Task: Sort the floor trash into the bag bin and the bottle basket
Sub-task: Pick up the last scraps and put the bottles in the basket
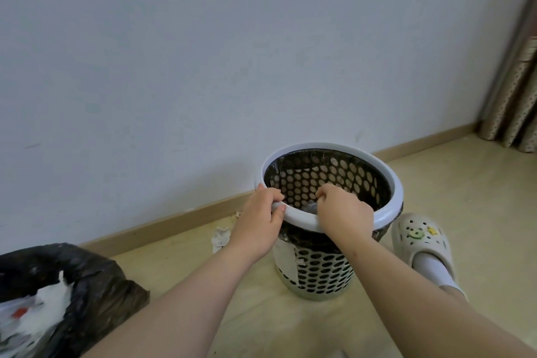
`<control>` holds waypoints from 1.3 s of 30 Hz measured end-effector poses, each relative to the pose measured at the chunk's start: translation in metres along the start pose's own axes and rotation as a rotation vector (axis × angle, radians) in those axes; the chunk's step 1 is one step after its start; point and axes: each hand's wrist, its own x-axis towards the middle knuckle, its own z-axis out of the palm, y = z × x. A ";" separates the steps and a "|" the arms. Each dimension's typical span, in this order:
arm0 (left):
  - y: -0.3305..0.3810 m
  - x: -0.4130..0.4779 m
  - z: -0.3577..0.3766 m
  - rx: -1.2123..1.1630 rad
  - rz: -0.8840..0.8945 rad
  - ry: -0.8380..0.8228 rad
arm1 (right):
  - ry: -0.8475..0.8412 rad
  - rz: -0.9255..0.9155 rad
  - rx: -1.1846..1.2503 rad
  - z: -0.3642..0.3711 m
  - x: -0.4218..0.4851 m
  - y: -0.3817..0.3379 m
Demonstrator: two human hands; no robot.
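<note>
Fingers (276, 196) of the left hand (260, 222) curl over the near edge of the basket (389, 177), with the thumb pressed against the outside of its white rim, so the hand grips the rim. The right hand (344, 212) clasps the same rim just beside it, knuckles up and fingertips hooked down inside. Whether it also pinches the black liner (290, 238) cannot be told. The liner covers the inside of the basket and folds out under the rim over the perforated wall. Something pale and shiny shows inside, below the right hand, too hidden to name.

The basket stands upright on a pale yellowish floor (465, 183), near a wooden baseboard (162, 224) and a plain bluish-white wall (174, 67). Left of the basket, just beside its base, a crumpled paper scrap (220, 238) lies on the floor. Farther left and nearer the camera sits the bag bin (96, 276), lined in black, with white plastic trash (49, 299) inside. Right of the basket, close to its side, rests a foot in a cream clog (421, 238) and white sock (430, 267). Well beyond that, in the corner, hangs a dotted curtain (520, 96).
</note>
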 end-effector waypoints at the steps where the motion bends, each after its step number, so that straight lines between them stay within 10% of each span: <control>1: 0.001 0.000 -0.001 0.001 -0.007 -0.005 | 0.023 -0.012 0.009 0.000 -0.001 0.000; 19: -0.074 -0.022 -0.025 0.068 -0.393 0.204 | 0.451 -0.478 0.014 0.059 -0.028 -0.063; 28: -0.133 -0.032 -0.016 0.085 -0.566 0.057 | 0.281 -0.658 -0.188 0.103 -0.017 -0.058; 37: -0.152 -0.023 0.014 0.105 -0.528 -0.070 | 0.162 -0.447 -0.189 0.106 -0.002 -0.037; 39: -0.161 -0.029 0.023 0.152 -0.520 -0.110 | -0.072 -0.412 -0.152 0.121 -0.006 -0.038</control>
